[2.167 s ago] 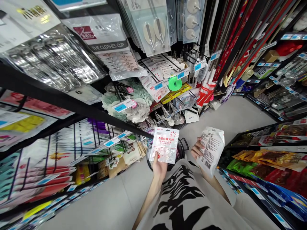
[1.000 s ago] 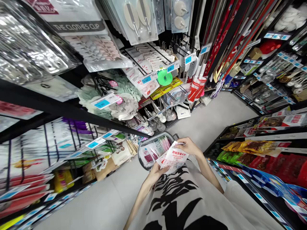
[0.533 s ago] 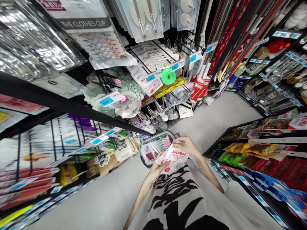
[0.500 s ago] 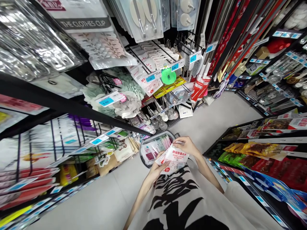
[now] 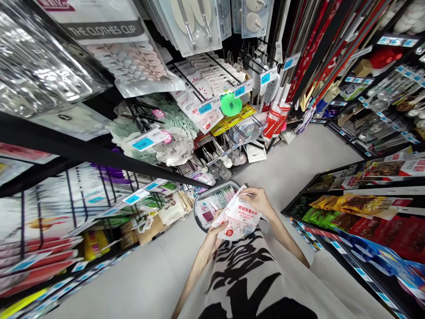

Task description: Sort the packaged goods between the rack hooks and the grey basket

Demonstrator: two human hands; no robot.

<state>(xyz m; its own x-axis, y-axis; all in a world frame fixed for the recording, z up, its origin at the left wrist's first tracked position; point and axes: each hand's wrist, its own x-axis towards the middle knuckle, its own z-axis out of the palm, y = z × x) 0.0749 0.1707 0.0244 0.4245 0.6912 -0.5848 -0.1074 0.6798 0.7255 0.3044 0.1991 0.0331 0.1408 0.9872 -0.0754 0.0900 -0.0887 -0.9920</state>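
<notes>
A white packet (image 5: 241,217) with red printing and a round red mark is held in front of my body. My left hand (image 5: 215,232) grips its lower left side, thumb on the front. At its upper right edge, my right hand (image 5: 257,201) pinches the packet with bent fingers. Just beyond the packet stands a dark-rimmed basket (image 5: 196,217) on the floor side of the shelf, with several flat packs (image 5: 222,198) standing in it; the packet hides part of it.
To the left runs a shelf rack with hanging goods, including a clothes-clip bag (image 5: 136,62) and bath puffs (image 5: 175,146). Similar white packets (image 5: 199,104) hang on hooks ahead. Another shelf with snack bags (image 5: 352,206) stands at the right. Grey floor (image 5: 315,153) lies between the shelves.
The packet's front has tilted more upright and its printing shows more fully. Both hands keep their hold, the right one shifted slightly. My view has moved a little.
</notes>
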